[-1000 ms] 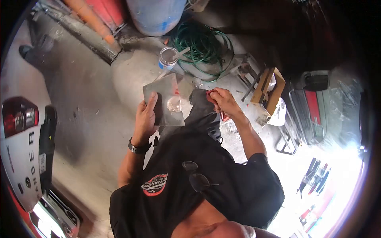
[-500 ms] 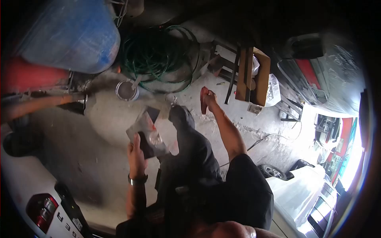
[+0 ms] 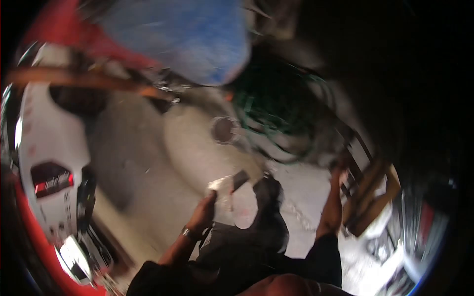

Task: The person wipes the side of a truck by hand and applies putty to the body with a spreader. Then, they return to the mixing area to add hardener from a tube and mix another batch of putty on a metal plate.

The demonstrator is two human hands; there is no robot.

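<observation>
A: Where is the flat board [image 3: 228, 185]?
B: Over the concrete floor [image 3: 148, 197], above the knee. The left hand [image 3: 203, 213] grips its near edge.
A: How will it handle?
B: Thin, stiff and light, I judge. Its face looks smeared, so edges are the place to hold. The right hand [image 3: 337, 173] is too blurred to tell.

Bare floor [image 3: 148, 167] beside left hand [image 3: 204, 213]; hose [image 3: 276, 111], can [image 3: 223, 129] ahead.
</observation>
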